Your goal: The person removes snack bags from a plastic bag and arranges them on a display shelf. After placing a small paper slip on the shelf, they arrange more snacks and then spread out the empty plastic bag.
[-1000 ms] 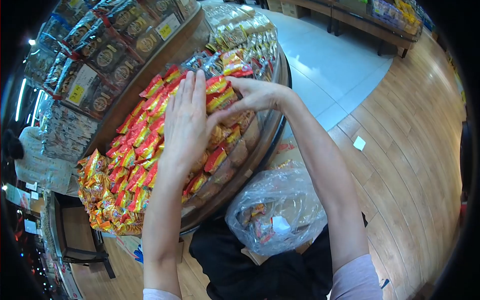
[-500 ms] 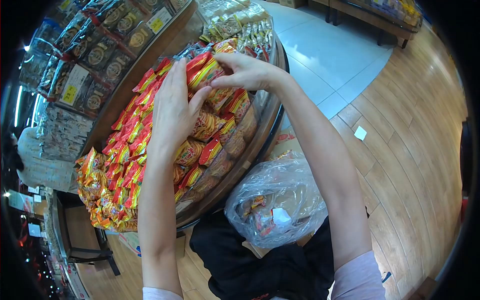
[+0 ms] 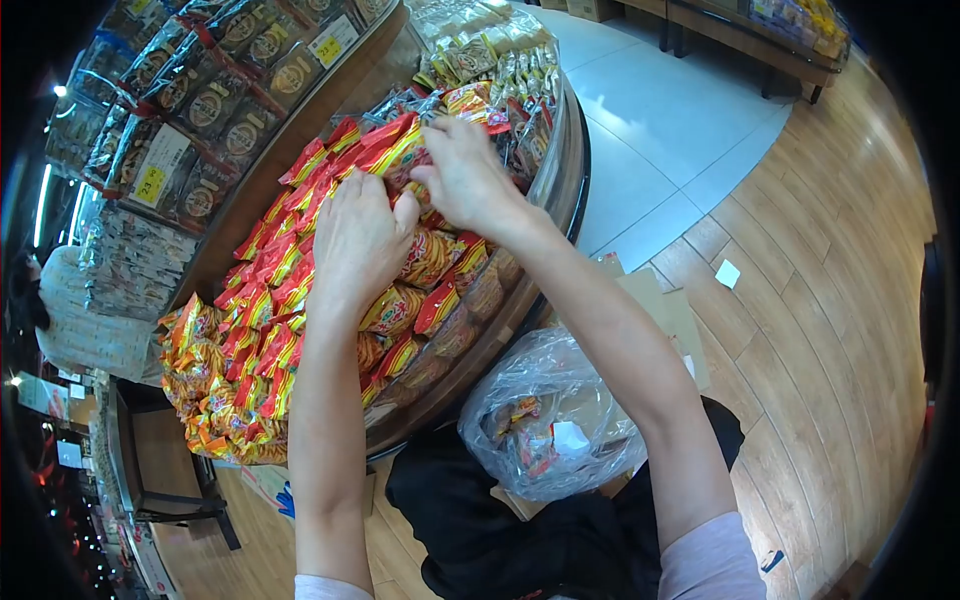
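Rows of red and yellow snack packets (image 3: 275, 265) with clear windows fill a curved display bin. My right hand (image 3: 468, 180) has its fingers and thumb on the edge of one snack packet (image 3: 397, 150) near the top of the pile. My left hand (image 3: 362, 240) rests on the packets just left of it, fingers bent over them and thumb apart. Part of that packet is hidden behind my fingers. Below, an opened clear plastic bag (image 3: 550, 425) stands by my knees, with a few packets and a white paper inside.
The bin has a clear guard and wooden rim (image 3: 465, 345). Other wrapped snacks (image 3: 490, 50) lie at its far end. Price tags (image 3: 160, 165) hang on the packed shelf at left. Flattened cardboard (image 3: 665, 315) lies on the floor. Another person (image 3: 95, 315) is at far left.
Both hands have come down slightly onto the pile, and the snack packet sits lower among the others. My left fingers have bent from straight. The view has shifted slightly.
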A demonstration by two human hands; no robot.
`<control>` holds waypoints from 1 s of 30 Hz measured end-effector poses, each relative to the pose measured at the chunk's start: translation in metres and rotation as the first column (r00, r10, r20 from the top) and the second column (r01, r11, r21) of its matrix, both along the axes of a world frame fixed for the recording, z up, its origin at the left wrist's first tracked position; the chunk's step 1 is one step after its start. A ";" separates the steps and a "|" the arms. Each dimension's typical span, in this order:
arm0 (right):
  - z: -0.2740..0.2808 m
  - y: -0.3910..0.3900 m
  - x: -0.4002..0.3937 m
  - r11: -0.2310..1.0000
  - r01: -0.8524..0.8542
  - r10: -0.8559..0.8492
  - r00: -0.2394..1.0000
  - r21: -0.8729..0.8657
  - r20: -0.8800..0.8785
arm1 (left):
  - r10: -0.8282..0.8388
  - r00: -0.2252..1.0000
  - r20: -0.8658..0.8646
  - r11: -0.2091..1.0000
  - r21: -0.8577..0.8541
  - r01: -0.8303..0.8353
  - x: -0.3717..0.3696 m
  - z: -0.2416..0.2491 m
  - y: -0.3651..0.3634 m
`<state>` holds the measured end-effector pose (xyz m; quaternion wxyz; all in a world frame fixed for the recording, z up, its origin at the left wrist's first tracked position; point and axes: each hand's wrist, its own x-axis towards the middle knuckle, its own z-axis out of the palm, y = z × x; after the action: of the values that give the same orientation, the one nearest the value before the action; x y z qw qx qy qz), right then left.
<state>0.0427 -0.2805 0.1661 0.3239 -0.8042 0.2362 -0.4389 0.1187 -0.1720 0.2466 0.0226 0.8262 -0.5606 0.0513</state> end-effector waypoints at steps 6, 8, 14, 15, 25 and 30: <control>-0.012 0.009 -0.005 0.936 0.263 -0.301 0.942 -0.235 -0.148 | -0.025 0.982 0.188 0.948 -0.307 0.083 0.004 -0.024 0.003; -0.002 0.010 -0.010 0.937 0.266 -0.314 0.925 -0.225 -0.214 | -0.051 0.991 0.122 0.928 -0.362 0.092 0.002 -0.020 0.000; -0.006 0.015 -0.010 0.928 0.283 -0.347 0.895 -0.243 -0.280 | -0.105 0.963 0.250 0.991 -0.051 0.121 0.006 -0.021 -0.010; -0.006 0.017 -0.013 0.929 0.274 -0.340 0.897 -0.249 -0.281 | -0.087 0.967 0.241 0.995 -0.034 0.098 0.004 -0.018 -0.011; -0.015 0.017 -0.012 0.830 0.353 -0.467 0.864 -0.431 -0.191 | -0.130 0.970 0.206 0.992 0.032 0.126 0.016 -0.014 -0.040; 0.001 0.015 -0.052 0.905 0.394 -0.402 0.915 -0.159 -0.021 | -0.095 0.961 0.260 0.995 0.036 0.088 0.015 -0.015 -0.046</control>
<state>-0.0092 -0.2651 0.1672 0.1590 -0.7727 0.3698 -0.4908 0.1338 -0.2184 0.2321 -0.0592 0.7857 -0.5967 0.1520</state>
